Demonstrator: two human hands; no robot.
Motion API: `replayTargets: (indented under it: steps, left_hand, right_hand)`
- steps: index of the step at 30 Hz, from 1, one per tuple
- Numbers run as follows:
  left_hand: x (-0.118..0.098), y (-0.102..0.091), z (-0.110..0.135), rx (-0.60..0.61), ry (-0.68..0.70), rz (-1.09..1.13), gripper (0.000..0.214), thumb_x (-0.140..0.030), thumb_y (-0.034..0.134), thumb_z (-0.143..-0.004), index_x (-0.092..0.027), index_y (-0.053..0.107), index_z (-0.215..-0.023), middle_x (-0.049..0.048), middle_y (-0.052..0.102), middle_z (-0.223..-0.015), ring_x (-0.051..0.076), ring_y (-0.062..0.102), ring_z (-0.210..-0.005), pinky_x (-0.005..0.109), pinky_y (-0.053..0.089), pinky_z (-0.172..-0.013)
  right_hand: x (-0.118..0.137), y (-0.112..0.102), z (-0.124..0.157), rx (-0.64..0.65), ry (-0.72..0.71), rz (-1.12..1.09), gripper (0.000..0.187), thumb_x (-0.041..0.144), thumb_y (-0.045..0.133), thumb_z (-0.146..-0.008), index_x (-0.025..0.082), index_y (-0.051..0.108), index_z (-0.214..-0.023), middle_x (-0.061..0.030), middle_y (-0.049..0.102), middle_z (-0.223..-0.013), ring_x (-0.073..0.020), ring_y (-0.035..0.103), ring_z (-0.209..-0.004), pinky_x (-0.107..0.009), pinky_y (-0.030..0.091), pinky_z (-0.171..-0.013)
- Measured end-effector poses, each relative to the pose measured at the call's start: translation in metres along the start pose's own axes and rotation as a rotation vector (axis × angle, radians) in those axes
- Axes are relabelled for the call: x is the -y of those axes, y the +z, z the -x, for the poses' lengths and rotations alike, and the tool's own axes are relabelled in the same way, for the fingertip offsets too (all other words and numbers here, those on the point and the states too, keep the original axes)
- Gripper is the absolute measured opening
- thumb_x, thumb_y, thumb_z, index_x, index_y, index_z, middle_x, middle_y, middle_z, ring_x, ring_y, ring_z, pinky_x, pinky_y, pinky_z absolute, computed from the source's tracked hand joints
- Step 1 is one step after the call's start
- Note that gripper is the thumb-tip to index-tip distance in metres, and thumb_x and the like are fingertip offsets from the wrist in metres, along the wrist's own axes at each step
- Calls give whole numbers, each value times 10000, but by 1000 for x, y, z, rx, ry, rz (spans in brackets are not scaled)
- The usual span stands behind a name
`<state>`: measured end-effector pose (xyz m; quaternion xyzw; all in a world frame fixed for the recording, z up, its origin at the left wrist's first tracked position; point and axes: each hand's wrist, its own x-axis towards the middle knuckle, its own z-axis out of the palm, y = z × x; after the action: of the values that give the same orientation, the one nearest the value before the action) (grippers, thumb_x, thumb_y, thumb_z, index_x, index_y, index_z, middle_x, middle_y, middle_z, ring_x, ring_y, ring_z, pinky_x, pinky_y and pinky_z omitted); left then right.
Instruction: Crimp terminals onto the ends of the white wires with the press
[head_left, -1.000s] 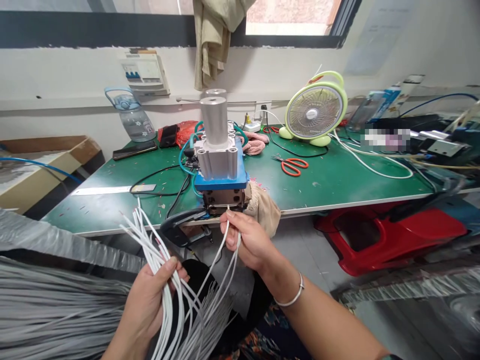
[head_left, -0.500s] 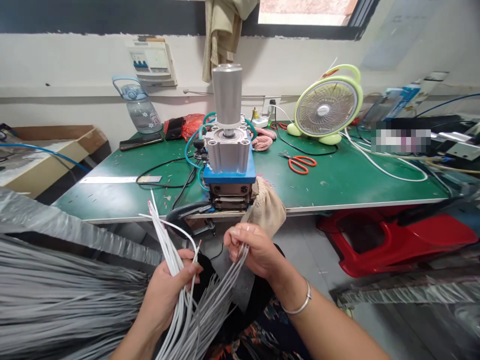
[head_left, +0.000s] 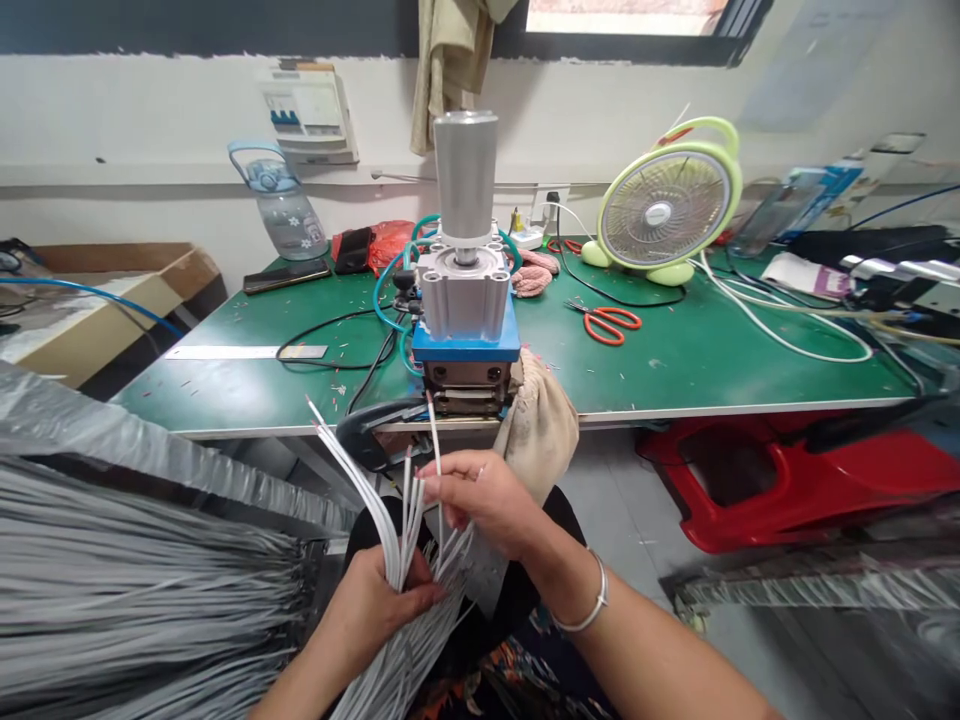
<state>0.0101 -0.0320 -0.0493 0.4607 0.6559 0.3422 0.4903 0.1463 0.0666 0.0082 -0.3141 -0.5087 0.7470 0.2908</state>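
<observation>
My left hand [head_left: 375,610] is closed round a bunch of thin white cables [head_left: 360,480] whose stripped ends fan upward. My right hand [head_left: 484,495] pinches one or two of these cables, with one end [head_left: 430,420] pointing up toward the mouth of the press. The small pneumatic press [head_left: 465,300], with a silver cylinder on a blue plate, is clamped at the front edge of the green table [head_left: 675,370]. Both hands are just below and in front of it.
A large pile of white cables in plastic [head_left: 135,580] lies at my left. Orange scissors [head_left: 611,322], a green fan [head_left: 666,208], a water bottle [head_left: 281,205], a phone [head_left: 286,277] and a steel ruler [head_left: 244,352] are on the table. A red stool [head_left: 787,470] stands below right.
My left hand moved right and inward with its bunch, close under my right hand. My right hand dropped from the press mouth, then lifted a single cable end toward it.
</observation>
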Motion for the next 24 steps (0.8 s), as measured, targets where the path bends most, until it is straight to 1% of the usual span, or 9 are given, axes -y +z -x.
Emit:
replayTargets:
  steps: [4,7,9,10,13,16,18,21,24]
  left_hand:
    - [4,-2,3,10,36,-22,189,-295,710,-570,-167,577,-532,-20,513,-478,135,435,-480,247,330,-487]
    - [0,-17,8,-2,59,46,186,-342,680,-636,-163,637,-658,15,605,-597,176,537,-596,260,404,-593]
    - [-4,-31,12,-3,26,152,208,-362,646,-685,-161,651,-738,40,649,-680,204,588,-699,282,431,-693]
    - [-5,-37,14,-23,-20,235,220,-367,641,-694,-160,648,-767,44,660,-699,209,604,-725,292,440,-721]
    - [-10,-49,17,-148,-143,504,246,-349,688,-661,-160,623,-804,28,668,-697,203,640,-723,310,469,-748]
    - [-17,-51,15,-319,-181,715,330,-299,770,-563,-167,606,-817,9,659,-651,195,650,-659,318,502,-704]
    - [-21,-51,14,-398,-172,820,391,-262,800,-512,-178,605,-840,-14,633,-589,169,628,-574,314,520,-646]
    - [-25,-50,12,-409,-98,928,333,-225,795,-521,-177,603,-788,-46,569,-518,102,538,-455,240,499,-511]
    - [-25,-49,11,-364,-61,937,255,-212,786,-537,-150,569,-656,-41,546,-507,75,491,-428,182,438,-427]
  right_hand:
    - [6,-1,-3,-95,-82,-62,273,381,631,-720,118,651,-787,-13,611,-633,-44,456,-399,-163,320,-357]
    - [13,-3,-1,-108,-72,-165,266,383,593,-746,127,629,-813,5,594,-589,-46,442,-335,-158,289,-301]
    - [19,-5,1,-94,-47,-236,242,361,583,-746,130,612,-812,18,580,-539,-56,427,-294,-167,285,-274]
    - [21,-6,1,-89,-42,-268,224,348,577,-746,129,604,-785,18,579,-522,-61,426,-283,-173,294,-270]
    - [27,-5,1,-106,-33,-379,202,329,560,-750,131,580,-713,9,586,-511,-68,437,-286,-183,328,-284]
    - [31,-3,-3,-146,-14,-488,219,338,539,-770,131,573,-708,4,585,-516,-64,438,-300,-182,332,-298]
    - [32,-1,-5,-177,-6,-533,214,339,553,-764,132,573,-712,7,579,-516,-61,434,-305,-181,324,-302]
    - [31,-3,-7,-198,-28,-524,207,342,596,-737,135,592,-751,8,588,-552,-56,439,-323,-177,326,-307]
    - [27,-8,-4,-208,-108,-386,234,366,619,-730,138,612,-777,-8,623,-632,-54,479,-372,-168,358,-340]
